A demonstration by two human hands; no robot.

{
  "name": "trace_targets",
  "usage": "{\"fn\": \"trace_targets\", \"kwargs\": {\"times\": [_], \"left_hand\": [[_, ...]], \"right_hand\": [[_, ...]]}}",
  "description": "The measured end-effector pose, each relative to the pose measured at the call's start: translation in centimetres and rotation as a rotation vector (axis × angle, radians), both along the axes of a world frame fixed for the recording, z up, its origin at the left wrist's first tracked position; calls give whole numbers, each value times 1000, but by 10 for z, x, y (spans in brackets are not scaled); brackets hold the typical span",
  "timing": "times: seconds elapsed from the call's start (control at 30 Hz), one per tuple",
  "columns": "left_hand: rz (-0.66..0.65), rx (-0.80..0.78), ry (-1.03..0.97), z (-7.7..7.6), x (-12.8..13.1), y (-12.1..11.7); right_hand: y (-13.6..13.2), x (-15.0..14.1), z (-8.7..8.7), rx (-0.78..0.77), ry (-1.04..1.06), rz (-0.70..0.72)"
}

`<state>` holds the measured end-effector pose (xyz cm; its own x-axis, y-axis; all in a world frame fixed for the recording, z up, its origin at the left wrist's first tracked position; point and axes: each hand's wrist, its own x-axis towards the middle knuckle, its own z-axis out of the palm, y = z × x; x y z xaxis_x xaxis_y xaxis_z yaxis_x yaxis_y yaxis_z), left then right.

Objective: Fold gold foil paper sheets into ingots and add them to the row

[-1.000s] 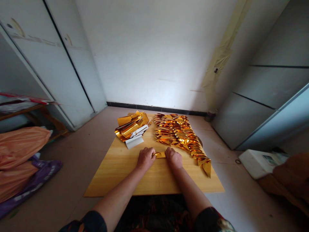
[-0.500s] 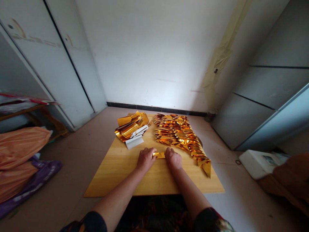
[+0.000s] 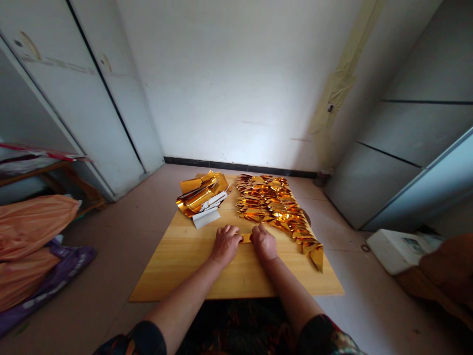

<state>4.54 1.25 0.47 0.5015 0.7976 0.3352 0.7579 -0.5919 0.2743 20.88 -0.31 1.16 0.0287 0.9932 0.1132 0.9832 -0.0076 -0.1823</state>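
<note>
A small strip of gold foil paper (image 3: 247, 238) lies low over the wooden board, stretched between both hands. My left hand (image 3: 228, 244) is closed on its left end, fingers curled. At the right end my right hand (image 3: 263, 241) pinches the foil in the same way. The fingertips and the ends of the strip are partly hidden. Beyond my right hand lie rows of folded gold foil pieces (image 3: 266, 199), overlapping one another. Behind my left hand sits a loose pile of gold foil sheets (image 3: 199, 195), with a white-backed sheet (image 3: 206, 217) at its near side.
The wooden board (image 3: 173, 266) has its front edge close to my body. A white wall (image 3: 229, 98) stands behind it, with a pale cabinet (image 3: 107, 98) to the left. On the right are a grey refrigerator (image 3: 406, 128) and a white box (image 3: 391, 251). Orange cloth (image 3: 33, 227) lies at left.
My left hand has shifted slightly right along the foil strip, so less gold shows between the hands. My right hand has barely moved.
</note>
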Motion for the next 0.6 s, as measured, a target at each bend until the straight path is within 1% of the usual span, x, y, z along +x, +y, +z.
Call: {"fn": "trace_targets", "kwargs": {"times": [0.1,0.17,0.27,0.37,0.47,0.6], "left_hand": [[-50,-12,43,1,3,1],[-57,-8,54,0,3,2],[-35,-7,28,-5,0,2],[-7,-17,6,-7,-3,1],[12,-27,-3,-7,-3,0],[24,-41,-18,-5,-1,0]], "right_hand": [[3,3,5,-40,42,-33],[3,3,9,-66,76,-60],[-1,-2,13,-72,112,-89],[-5,-10,14,-51,113,-135],[-8,-18,13,-45,94,-176],[-9,-20,11,-35,70,-189]]}}
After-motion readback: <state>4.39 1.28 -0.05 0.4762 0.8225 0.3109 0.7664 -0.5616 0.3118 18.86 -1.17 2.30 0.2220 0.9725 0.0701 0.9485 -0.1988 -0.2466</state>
